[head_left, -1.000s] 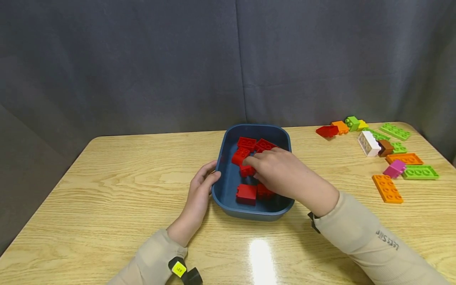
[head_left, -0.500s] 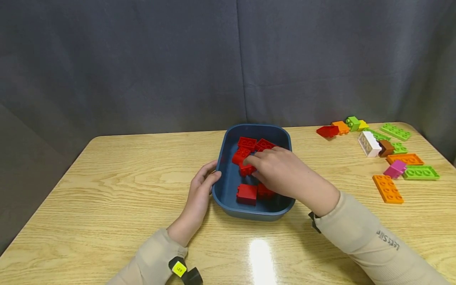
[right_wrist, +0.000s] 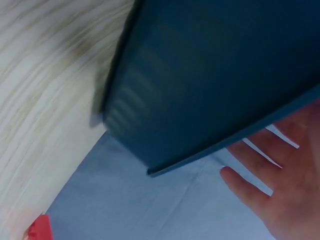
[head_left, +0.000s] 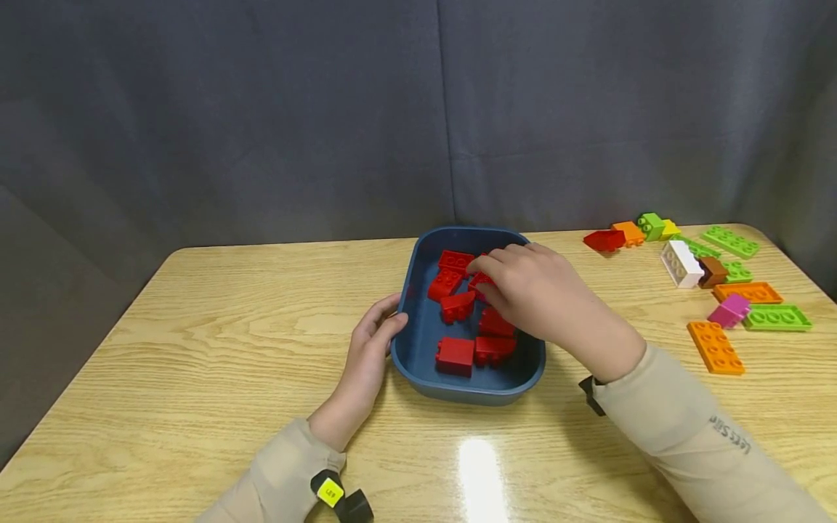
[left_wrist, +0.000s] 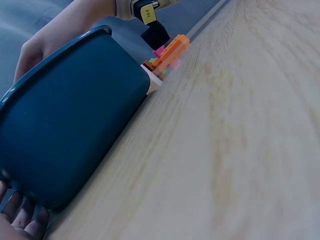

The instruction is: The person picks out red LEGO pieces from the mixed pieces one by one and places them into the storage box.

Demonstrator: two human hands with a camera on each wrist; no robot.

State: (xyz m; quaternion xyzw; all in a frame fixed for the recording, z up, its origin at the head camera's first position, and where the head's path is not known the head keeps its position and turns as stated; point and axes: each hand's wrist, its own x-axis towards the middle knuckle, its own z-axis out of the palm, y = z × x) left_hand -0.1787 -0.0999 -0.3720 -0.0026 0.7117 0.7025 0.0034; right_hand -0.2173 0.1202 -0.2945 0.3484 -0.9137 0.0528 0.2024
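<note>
A dark blue bin [head_left: 418,363] stands on the table with several red toy bricks inside. My left hand [head_left: 366,349] holds the bin's left side, its thumb on the rim and the fingers on the outer wall. My right hand [head_left: 539,290] reaches over the bin's right rim, fingers bent down. Its thumb and forefinger pinch a red brick [head_left: 480,285] near the bin's right wall. Close by lie a sloped red brick [head_left: 458,307] and a larger red brick [head_left: 454,356]. In the right wrist view the bin wall hides the fingertips.
Loose toy pieces lie on the table's right: a red piece [head_left: 604,240], a white brick [head_left: 681,264], a brown brick [head_left: 713,272], a magenta brick [head_left: 730,311], an orange plate [head_left: 716,347] and a green plate [head_left: 778,317]. A grey curtain [head_left: 327,123] hangs behind the table.
My right hand has left the sloped red brick and shifted right and away from me, to another red brick. More bricks now show in the bin. My left hand keeps its place.
</note>
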